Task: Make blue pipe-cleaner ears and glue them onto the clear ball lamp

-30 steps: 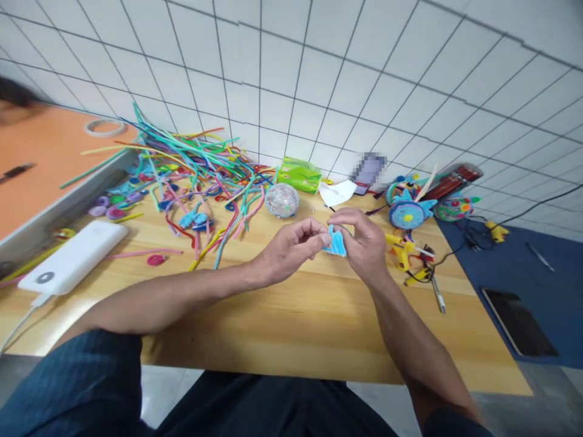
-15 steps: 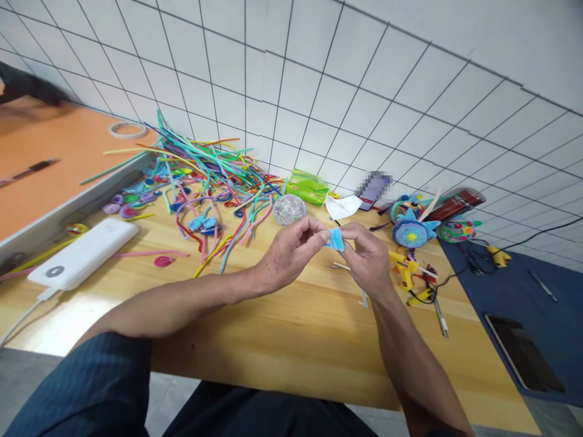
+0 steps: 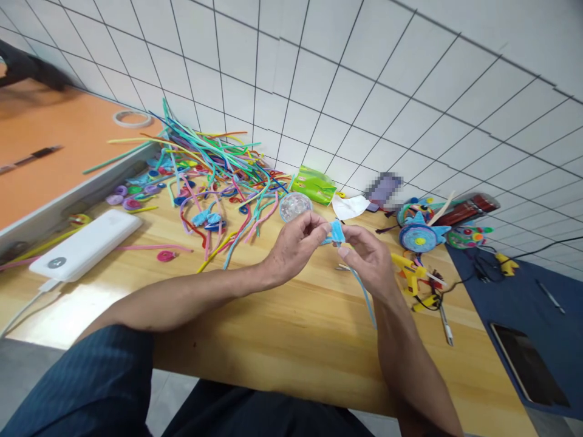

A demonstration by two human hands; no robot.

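Observation:
Between my two hands is a small folded piece of blue pipe cleaner (image 3: 337, 232), held above the wooden table. My left hand (image 3: 296, 247) pinches its left side between thumb and fingers. On the other side, my right hand (image 3: 370, 258) is closed on it with thumb and forefinger. A thin light-blue tail of pipe cleaner (image 3: 365, 300) hangs below my right hand toward the table. Just behind my left hand stands a clear round container (image 3: 295, 206). Some of the fingertips' grip is hidden by the fingers themselves.
A heap of coloured pipe cleaners (image 3: 218, 155) lies at the back left, near a white power bank (image 3: 86, 246). At the right are a yellow glue gun (image 3: 410, 273), a blue fish-shaped craft (image 3: 419, 238) and a tablet (image 3: 528, 364). A green packet (image 3: 314, 185) rests by the tiled wall.
The blue piece has turned between my fingers, and my right thumb has shifted lower. More of the light-blue tail now shows beneath my right hand. The view has swung slightly.

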